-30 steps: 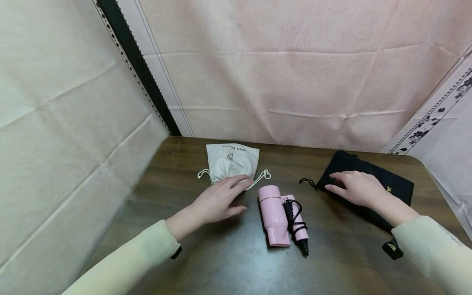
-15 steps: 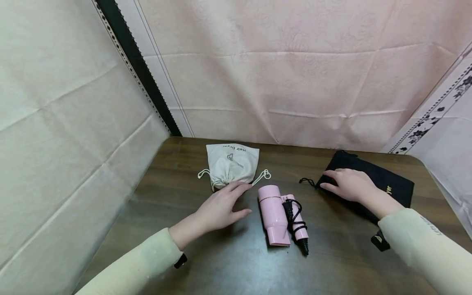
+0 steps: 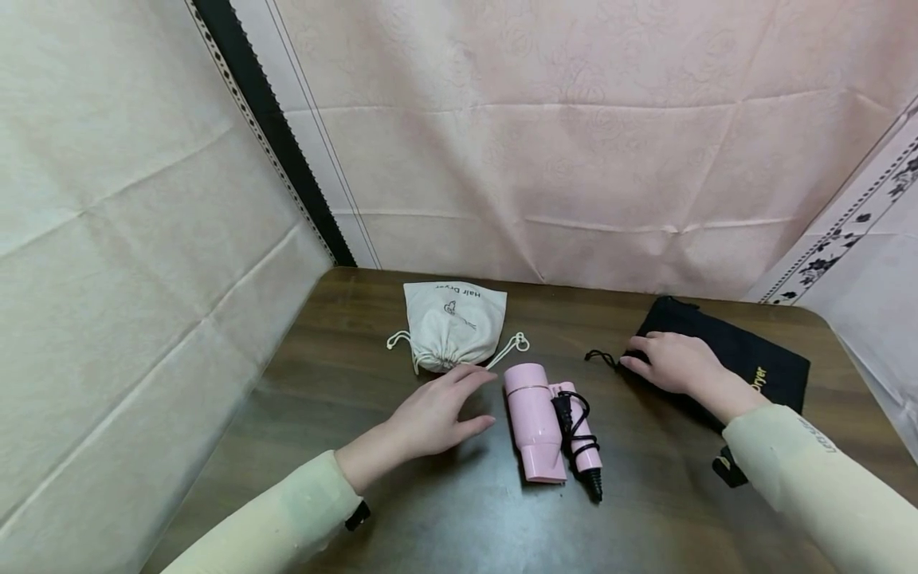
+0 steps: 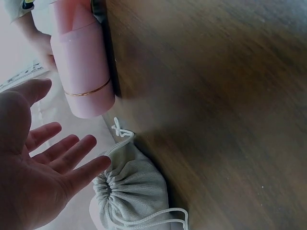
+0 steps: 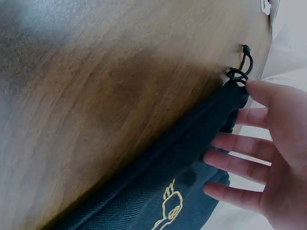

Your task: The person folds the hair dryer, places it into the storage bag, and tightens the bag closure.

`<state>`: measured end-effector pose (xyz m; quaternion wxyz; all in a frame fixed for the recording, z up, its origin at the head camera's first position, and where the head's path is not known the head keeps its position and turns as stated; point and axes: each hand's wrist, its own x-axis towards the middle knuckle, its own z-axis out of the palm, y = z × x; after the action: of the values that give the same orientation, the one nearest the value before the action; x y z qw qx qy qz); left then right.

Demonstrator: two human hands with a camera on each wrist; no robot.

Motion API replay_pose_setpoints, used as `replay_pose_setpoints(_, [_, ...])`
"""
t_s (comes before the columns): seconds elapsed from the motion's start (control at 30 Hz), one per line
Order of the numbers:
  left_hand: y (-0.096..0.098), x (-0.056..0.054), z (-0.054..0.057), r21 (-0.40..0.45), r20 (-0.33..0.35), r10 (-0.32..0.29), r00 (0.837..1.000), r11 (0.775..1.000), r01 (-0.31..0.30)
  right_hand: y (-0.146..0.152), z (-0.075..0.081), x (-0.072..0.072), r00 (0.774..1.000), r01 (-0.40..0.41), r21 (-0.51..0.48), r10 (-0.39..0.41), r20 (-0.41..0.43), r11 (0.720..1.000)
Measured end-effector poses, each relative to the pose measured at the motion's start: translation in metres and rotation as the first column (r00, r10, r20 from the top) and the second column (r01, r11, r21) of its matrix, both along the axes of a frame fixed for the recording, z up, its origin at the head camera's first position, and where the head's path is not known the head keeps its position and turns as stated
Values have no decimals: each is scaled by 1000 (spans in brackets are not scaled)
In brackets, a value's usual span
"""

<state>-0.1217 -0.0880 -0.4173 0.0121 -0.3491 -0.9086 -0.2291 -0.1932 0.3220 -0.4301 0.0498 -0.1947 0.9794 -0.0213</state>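
My left hand [image 3: 430, 418] is held with spread, relaxed fingers between a white drawstring bag [image 3: 457, 323] and a pink hair dryer [image 3: 532, 422]. Its fingertips come close to the bag's gathered neck, and the left wrist view shows the palm with nothing in it. The dryer lies folded, its handle wrapped in a black cord [image 3: 577, 426]. Over at the right, my right hand [image 3: 672, 365] reaches over a black drawstring pouch [image 3: 778, 359] with gold print. In the right wrist view, fairly straight fingers [image 5: 240, 163] overlap the pouch near its corded end.
All of this lies on a brown wooden table [image 3: 301, 414]. A pale pink cloth [image 3: 574, 159] hangs along the back edge, with white cloth [image 3: 129, 263] at the left side. The pouch's black cord loop [image 3: 598, 355] lies on the tabletop.
My left hand has drawn back from the white bag toward the near side, uncovering its gathered neck. My right hand has shifted slightly left over the black pouch.
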Motion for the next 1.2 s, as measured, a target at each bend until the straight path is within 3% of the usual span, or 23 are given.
replay_pose_setpoints(0.4, [4,-6,-5,26,31,3,1000,1000,-4,24,1,6,994,-22,-214,-1,-107,977])
replay_pose_setpoints(0.8, [10,-19,-2,8,39,-3,999,1000,2,37,25,13,970,-103,-198,55,-236,975])
replay_pose_setpoints(0.97, [11,-24,1,8,50,5,999,1000,-5,40,38,14,927,-189,-182,114,-357,965])
replay_pose_setpoints(1.2, [11,-27,1,17,52,3,999,1000,-4,41,52,19,821,-322,-130,208,-531,938])
